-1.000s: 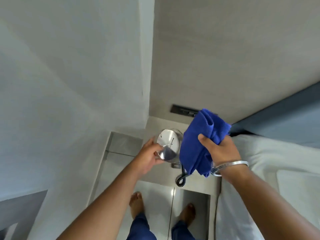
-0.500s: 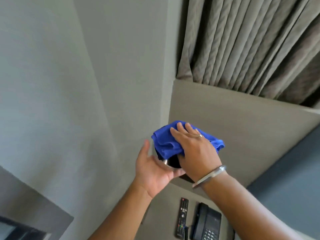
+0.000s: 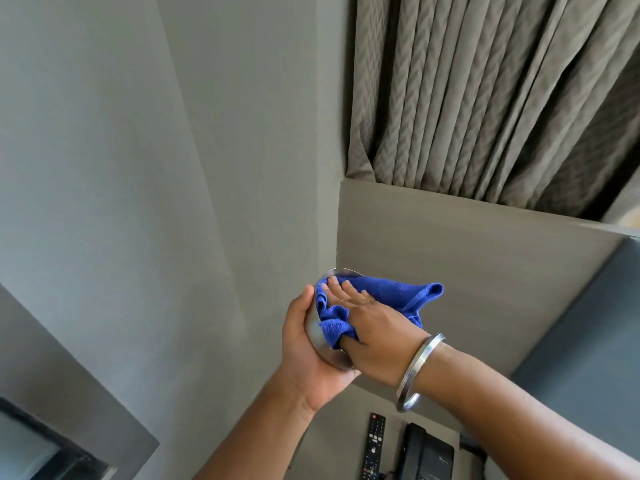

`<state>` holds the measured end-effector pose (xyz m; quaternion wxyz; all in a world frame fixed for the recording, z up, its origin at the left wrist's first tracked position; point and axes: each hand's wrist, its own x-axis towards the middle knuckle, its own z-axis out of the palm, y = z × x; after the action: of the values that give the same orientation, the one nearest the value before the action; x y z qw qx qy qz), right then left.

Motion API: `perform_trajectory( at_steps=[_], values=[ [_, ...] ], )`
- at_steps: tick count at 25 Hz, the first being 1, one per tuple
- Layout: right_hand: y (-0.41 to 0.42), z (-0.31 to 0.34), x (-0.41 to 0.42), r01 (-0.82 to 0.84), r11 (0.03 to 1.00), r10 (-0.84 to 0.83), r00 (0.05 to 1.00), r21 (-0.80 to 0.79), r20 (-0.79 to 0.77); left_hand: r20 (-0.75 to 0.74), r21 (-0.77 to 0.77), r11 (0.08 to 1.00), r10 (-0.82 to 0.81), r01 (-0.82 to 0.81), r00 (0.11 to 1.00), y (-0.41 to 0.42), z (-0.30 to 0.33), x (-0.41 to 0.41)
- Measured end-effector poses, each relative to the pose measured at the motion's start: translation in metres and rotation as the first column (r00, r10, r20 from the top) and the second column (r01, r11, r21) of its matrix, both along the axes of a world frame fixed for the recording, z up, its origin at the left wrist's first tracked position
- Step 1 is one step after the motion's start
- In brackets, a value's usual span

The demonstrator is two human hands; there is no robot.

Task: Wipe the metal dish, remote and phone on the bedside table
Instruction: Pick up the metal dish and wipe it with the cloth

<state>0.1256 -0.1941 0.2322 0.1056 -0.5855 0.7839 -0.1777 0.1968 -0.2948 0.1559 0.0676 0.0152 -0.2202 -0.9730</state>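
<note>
We see the left hand (image 3: 304,351) cupped under a metal dish (image 3: 317,329), gripping it from below and holding it up in the air above the bedside table (image 3: 332,445), while the right hand (image 3: 370,327) lies with fingers spread flat on a blue cloth (image 3: 384,292), pressing it into the dish. A steel bangle (image 3: 417,372) sits on the right wrist. On the table, near its back edge below the hands, a black remote (image 3: 373,445) lies just beside a black phone (image 3: 427,455), with a grey curtain (image 3: 485,98) hanging behind the wall panel.
</note>
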Motion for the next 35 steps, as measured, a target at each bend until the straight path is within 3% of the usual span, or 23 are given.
perform_trajectory(
  at_steps=[3,5,8,11,15,17,21,26,28,30,31,33,34,35],
  values=[
    [0.014,0.017,0.002,-0.004,0.999,0.015,0.967,-0.044,0.254,-0.043,-0.050,0.998,-0.028,0.026,0.999,0.002,0.015,0.003],
    [0.027,0.027,0.005,-0.076,0.995,0.089,0.964,-0.060,0.250,0.028,-0.067,0.998,-0.008,0.009,1.000,0.002,0.022,0.006],
    [0.050,0.032,0.003,-0.170,0.985,0.170,0.985,0.007,0.000,-0.018,-0.090,0.995,-0.032,0.030,0.999,0.007,0.025,0.004],
    [0.073,0.029,-0.001,-0.130,0.989,0.145,0.940,0.068,-0.309,-0.017,-0.127,0.991,-0.047,0.044,0.999,0.006,0.027,0.001],
    [0.053,0.033,0.013,-0.040,0.997,0.065,0.879,0.063,-0.472,-0.052,-0.051,0.989,-0.143,0.140,0.988,0.014,0.024,0.001],
    [0.033,0.037,0.025,0.030,1.000,-0.024,0.915,0.009,-0.403,-0.056,-0.046,0.990,-0.138,0.136,0.989,0.020,0.023,-0.001],
    [0.024,0.042,0.043,0.083,0.984,-0.091,0.995,-0.159,-0.044,-0.070,-0.084,0.996,-0.030,0.024,0.997,0.009,0.035,0.002],
    [0.049,0.076,0.038,-0.050,0.998,0.045,0.982,0.028,0.183,-0.082,-0.127,0.987,-0.107,0.096,0.991,0.011,0.035,0.011],
    [0.051,0.094,0.029,0.013,0.999,-0.018,0.991,0.042,0.134,-0.086,-0.165,0.979,-0.137,0.122,0.987,0.013,0.039,0.010],
    [0.052,0.102,0.020,0.213,0.963,-0.217,0.976,-0.164,-0.011,-0.113,-0.113,0.980,-0.178,0.165,0.978,0.017,0.037,0.013],
    [0.053,0.103,0.016,0.321,0.870,-0.364,0.930,-0.374,-0.048,-0.099,-0.080,0.982,-0.176,0.168,0.979,0.018,0.032,0.013],
    [0.056,0.100,0.020,0.358,0.608,-0.581,0.809,-0.709,-0.089,-0.064,-0.040,0.990,-0.134,0.132,0.989,0.018,0.026,0.016],
    [0.055,0.094,0.025,0.332,0.566,-0.622,0.773,-0.755,-0.126,-0.062,-0.028,0.993,-0.119,0.118,0.991,0.017,0.023,0.016],
    [0.052,0.085,0.030,0.323,0.617,-0.610,0.773,-0.718,-0.177,-0.065,-0.021,0.993,-0.119,0.118,0.991,0.016,0.021,0.015]
  ],
)
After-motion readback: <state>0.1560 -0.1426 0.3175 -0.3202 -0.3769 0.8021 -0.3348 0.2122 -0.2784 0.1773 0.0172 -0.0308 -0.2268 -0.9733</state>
